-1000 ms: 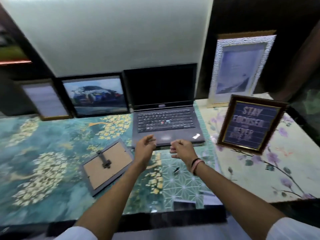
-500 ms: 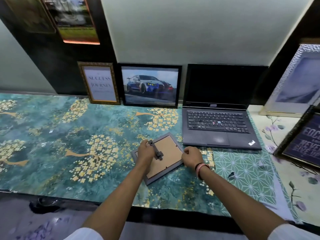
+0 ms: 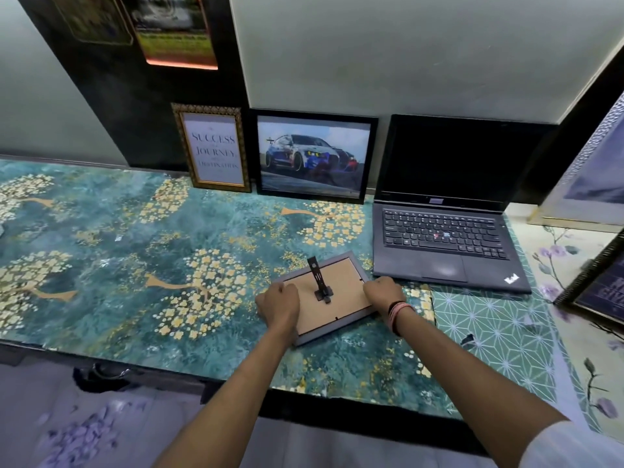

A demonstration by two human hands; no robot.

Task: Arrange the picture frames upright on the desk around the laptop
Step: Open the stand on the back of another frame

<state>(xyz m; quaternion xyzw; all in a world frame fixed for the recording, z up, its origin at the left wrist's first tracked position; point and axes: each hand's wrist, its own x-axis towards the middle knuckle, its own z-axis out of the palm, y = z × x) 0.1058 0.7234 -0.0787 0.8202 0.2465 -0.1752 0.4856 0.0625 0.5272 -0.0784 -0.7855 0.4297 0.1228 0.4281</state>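
Head view: both arms reach forward; left hand [image 3: 278, 304] and right hand [image 3: 383, 293] grip a face-down frame [image 3: 332, 305] beside the laptop [image 3: 445, 238].

My only view is the head camera, worn high, tilted forward and down over the desk [image 3: 101, 265], close above both forearms, facing the back wall [image 3: 405, 55].

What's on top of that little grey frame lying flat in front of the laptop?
On the grey frame, face down, a dark stand strut rises from its brown backing. The left hand and right hand grip its sides. Its picture side is hidden.
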